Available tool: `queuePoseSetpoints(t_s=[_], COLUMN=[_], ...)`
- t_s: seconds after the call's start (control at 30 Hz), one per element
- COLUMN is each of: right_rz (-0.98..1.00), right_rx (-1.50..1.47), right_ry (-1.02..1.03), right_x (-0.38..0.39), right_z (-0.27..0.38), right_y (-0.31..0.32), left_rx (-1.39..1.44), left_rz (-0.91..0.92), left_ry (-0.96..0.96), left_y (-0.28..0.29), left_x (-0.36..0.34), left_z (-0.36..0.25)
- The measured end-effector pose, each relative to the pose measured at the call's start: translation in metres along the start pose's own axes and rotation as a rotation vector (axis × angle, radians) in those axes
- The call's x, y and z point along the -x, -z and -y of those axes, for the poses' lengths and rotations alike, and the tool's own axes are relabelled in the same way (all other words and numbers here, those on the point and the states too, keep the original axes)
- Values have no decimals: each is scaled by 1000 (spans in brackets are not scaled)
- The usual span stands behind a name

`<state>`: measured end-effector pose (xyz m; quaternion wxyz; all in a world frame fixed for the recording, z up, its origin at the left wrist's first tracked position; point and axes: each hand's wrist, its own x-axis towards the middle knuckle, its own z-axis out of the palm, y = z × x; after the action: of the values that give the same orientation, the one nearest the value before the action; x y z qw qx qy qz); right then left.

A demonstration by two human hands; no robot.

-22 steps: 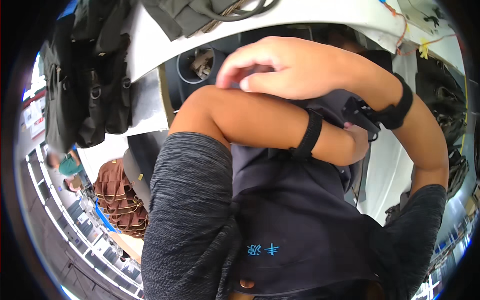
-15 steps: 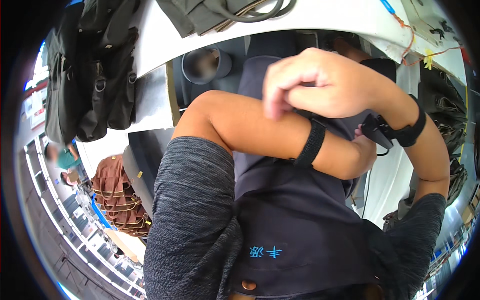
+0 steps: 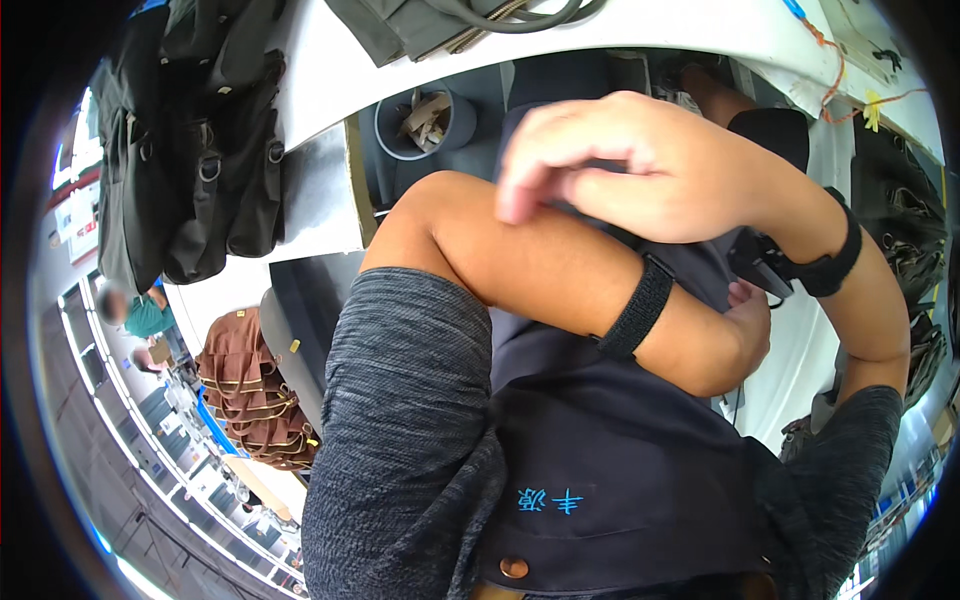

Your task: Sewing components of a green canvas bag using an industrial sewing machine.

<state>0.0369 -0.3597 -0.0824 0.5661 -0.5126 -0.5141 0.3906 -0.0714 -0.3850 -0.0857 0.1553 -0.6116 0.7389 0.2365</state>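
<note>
My right hand (image 3: 620, 175) hangs over my left forearm (image 3: 540, 270), fingers loosely bent with nothing in them, fingertips slightly blurred. A black band (image 3: 830, 255) with a small black device (image 3: 760, 260) is on my right wrist. Below that device my left hand (image 3: 745, 315) shows a few curled fingertips; the rest is hidden, so whether it grips anything is unclear. A black strap (image 3: 635, 310) circles my left forearm. Both arms cross above a dark apron (image 3: 620, 440).
Dark bags (image 3: 190, 200) hang left of the white table (image 3: 330, 110); another bag (image 3: 400, 25) lies on top. A grey bin (image 3: 390, 140) holds scraps. Brown bags (image 3: 250, 390) are stacked lower left; co-workers (image 3: 145, 315) are beyond. Cords (image 3: 830, 70) and dark bags (image 3: 890, 200) are at right.
My right hand has dropped from its first position and then shifted slightly left. My left hand has moved down and right. The surroundings have shifted a little right in the view.
</note>
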Motion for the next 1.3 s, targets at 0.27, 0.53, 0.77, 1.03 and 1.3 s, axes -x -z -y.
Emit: queuePoseSetpoints(t_s=[0.27, 0.53, 0.77, 1.03, 1.3], right_rz=[101, -32, -92, -6, -779], right_rx=[14, 11, -35, 279, 951], right_ry=[-33, 117, -41, -303, -210], right_x=[7, -21, -18, 41, 81], right_z=[10, -12, -9, -1, -31], right_y=[4, -17, -18, 22, 96], left_rx=[-111, -844, -514, 224, 92], left_rz=[66, -909, -709, -250, -1074], left_ry=[-25, 328, 259, 296, 1316], left_y=[-13, -66, -69, -40, -85], left_x=[-19, 46, -13, 43, 177], left_z=[-9, -6, -27, 4, 80])
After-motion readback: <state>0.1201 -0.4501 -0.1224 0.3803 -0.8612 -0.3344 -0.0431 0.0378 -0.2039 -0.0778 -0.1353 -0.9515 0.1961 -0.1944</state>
